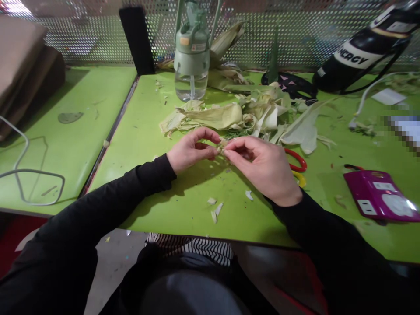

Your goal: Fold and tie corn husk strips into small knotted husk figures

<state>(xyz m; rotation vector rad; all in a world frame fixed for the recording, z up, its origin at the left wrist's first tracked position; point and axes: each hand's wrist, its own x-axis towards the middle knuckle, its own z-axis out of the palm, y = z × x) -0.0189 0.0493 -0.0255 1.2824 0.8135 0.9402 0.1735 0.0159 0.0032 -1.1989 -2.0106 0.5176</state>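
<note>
Between my two hands is a small pale yellow-green piece of corn husk (pixel 222 147), pinched at the fingertips; its exact shape is partly hidden. My left hand (pixel 193 149) grips its left side with thumb and forefinger. From the right, my right hand (pixel 262 164) pinches the same piece. Just beyond the hands lies a heap of dried corn husks (pixel 226 116), with one broad husk leaf (pixel 302 131) spread to the right. Red and yellow scissor-like handles (pixel 300 162) show partly behind my right hand. Small husk scraps (pixel 216 213) lie on the table nearer me.
On the green table (pixel 170 205) stand a pale green water bottle (pixel 192 57) and a black upright slab (pixel 137 41). A black bottle (pixel 354 54) leans at the back right. A purple power strip (pixel 382 194) lies right, a white cable (pixel 22 203) left. Mesh (pixel 98 39) closes the back.
</note>
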